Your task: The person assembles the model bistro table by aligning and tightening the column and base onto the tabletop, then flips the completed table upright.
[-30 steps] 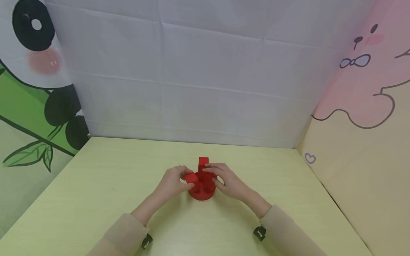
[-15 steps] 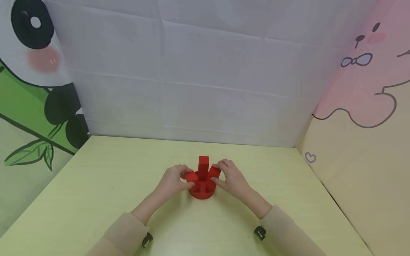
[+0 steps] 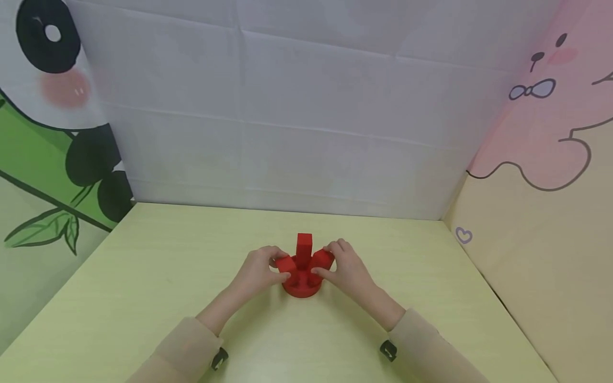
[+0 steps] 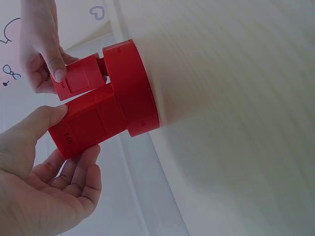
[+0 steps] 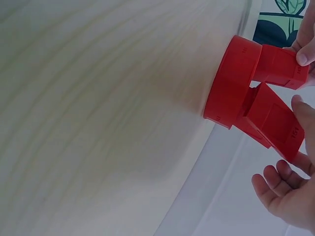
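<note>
A red round base (image 3: 301,291) with open compartments stands on the table, and red blocks rise from its rim. My left hand (image 3: 260,272) pinches the left block (image 3: 286,264), marked 146 in the left wrist view, between thumb and fingers; the block's lower end sits at the base. With thumb and fingers my right hand (image 3: 350,270) pinches the right block (image 3: 323,259), which leans outward; in the right wrist view this block (image 5: 275,120) stands tilted at the base's edge. Between them a third block (image 3: 304,247) stands upright at the back, touched by neither hand.
The pale yellow tabletop (image 3: 182,255) surrounds the base. A white sheet (image 3: 287,133) hangs behind the table. Side walls carry a panda-like drawing (image 3: 52,90) on the left and a pink animal (image 3: 551,122) on the right.
My right hand has shifted slightly right, bringing the right block into view from behind its fingers. That block now leans further right. The left hand and the back block look unmoved.
</note>
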`<state>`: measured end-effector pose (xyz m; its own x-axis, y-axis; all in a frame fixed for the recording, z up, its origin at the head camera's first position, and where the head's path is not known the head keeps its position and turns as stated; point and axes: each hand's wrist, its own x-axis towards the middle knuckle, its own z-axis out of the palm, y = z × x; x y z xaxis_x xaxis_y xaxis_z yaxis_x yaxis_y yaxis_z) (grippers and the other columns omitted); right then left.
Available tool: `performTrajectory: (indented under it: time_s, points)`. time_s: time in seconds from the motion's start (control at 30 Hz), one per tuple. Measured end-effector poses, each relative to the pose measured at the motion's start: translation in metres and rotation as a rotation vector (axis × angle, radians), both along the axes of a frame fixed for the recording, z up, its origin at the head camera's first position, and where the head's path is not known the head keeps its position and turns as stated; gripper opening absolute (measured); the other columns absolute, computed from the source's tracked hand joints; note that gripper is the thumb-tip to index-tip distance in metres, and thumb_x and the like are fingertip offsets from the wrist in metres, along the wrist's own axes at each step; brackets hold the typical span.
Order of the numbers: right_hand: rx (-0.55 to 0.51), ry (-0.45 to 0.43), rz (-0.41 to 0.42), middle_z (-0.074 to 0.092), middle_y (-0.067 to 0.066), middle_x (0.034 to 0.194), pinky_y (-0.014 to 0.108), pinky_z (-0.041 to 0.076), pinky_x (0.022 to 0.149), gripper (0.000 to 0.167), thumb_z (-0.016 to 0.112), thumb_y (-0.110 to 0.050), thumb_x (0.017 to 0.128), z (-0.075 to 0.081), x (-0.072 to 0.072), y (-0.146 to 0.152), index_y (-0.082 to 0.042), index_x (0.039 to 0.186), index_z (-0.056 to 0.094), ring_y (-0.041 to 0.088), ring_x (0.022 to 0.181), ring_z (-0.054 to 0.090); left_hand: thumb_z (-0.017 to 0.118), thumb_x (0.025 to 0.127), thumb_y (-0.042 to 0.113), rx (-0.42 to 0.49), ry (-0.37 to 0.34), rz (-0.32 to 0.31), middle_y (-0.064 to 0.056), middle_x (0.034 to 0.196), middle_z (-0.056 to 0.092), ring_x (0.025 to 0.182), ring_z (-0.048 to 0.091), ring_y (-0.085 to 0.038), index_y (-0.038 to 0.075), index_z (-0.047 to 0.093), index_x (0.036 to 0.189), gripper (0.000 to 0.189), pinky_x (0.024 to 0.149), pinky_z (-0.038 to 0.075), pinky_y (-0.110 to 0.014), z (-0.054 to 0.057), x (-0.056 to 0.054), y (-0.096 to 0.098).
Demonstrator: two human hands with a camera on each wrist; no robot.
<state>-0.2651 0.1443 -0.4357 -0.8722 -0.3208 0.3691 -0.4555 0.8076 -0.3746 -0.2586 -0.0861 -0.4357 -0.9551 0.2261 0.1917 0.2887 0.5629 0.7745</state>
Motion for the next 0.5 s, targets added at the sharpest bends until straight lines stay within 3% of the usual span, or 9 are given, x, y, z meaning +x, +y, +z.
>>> performTrajectory:
  time_s: [0.17, 0.33, 0.5]
  points:
    - [-0.025, -0.005, 0.054, 0.05, 0.0, 0.103, 0.028, 0.053, 0.076, 0.051, 0.078, -0.035, 0.076, 0.005, -0.002, 0.003, -0.011, 0.116, 0.056, 0.019, 0.097, 0.052, 0.08, 0.072, 0.01, -0.008, 0.002, 0.001, 0.004, 0.09, 0.065, 0.082, 0.059, -0.017, 0.009, 0.068, 0.104, 0.034, 0.066, 0.05, -0.024, 0.0, -0.001, 0.0]
    - [0.031, 0.06, 0.24, 0.049, 0.006, 0.129, 0.039, 0.046, 0.095, 0.048, 0.073, -0.023, 0.082, 0.009, -0.008, 0.012, -0.013, 0.125, 0.055, 0.021, 0.121, 0.042, 0.08, 0.072, 0.01, -0.016, 0.007, -0.005, 0.004, 0.088, 0.065, 0.08, 0.058, -0.015, 0.008, 0.068, 0.103, 0.033, 0.065, 0.05, -0.024, 0.0, -0.001, 0.0]
    - [0.14, 0.098, 0.402, 0.046, 0.01, 0.138, 0.05, 0.039, 0.102, 0.05, 0.068, -0.008, 0.08, 0.014, -0.015, 0.019, -0.015, 0.128, 0.054, 0.028, 0.13, 0.035, 0.08, 0.072, 0.01, -0.015, 0.013, -0.012, 0.004, 0.088, 0.065, 0.08, 0.059, -0.016, 0.008, 0.068, 0.102, 0.032, 0.065, 0.05, -0.024, -0.002, -0.003, 0.0]
